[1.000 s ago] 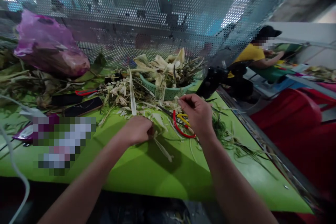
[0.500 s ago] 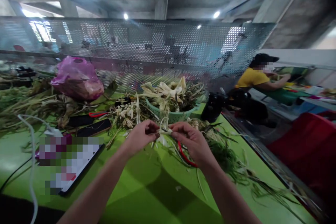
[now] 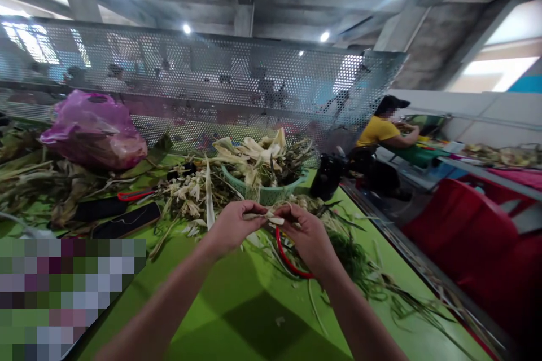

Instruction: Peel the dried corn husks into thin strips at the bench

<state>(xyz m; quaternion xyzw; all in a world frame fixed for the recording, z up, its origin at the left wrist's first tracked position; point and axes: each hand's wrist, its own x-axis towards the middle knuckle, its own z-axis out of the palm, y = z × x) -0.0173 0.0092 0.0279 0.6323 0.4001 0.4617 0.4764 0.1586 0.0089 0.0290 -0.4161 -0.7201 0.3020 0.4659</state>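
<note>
Both hands meet over the near middle of the green table. My left hand (image 3: 237, 227) pinches one end of a small pale strip of dried husk (image 3: 276, 220), thumb against fingers. My right hand (image 3: 305, 232) grips the other end; its fingertips almost touch the left ones and partly hide the strip. Just beyond the hands stands a mint-green basket (image 3: 265, 196) heaped with cream-coloured dried husks (image 3: 254, 153). A curved red cord or handle (image 3: 292, 265) lies below my right hand. One long pale husk strip (image 3: 209, 194) points upward behind my left hand.
A purple plastic bag (image 3: 95, 130) sits among dry leaves at the left. Beside it lie a dark flat phone-like object (image 3: 127, 221) and a red-handled tool (image 3: 134, 195). Right of the basket stands a black container (image 3: 326, 176). Green fibres (image 3: 358, 256) litter the right side. A person in yellow (image 3: 378, 131) works beyond.
My view has turned to the right, so the table's things appear farther left. Both hands still pinch the husk strip, now with the fingertips closer together and the strip's pale end showing.
</note>
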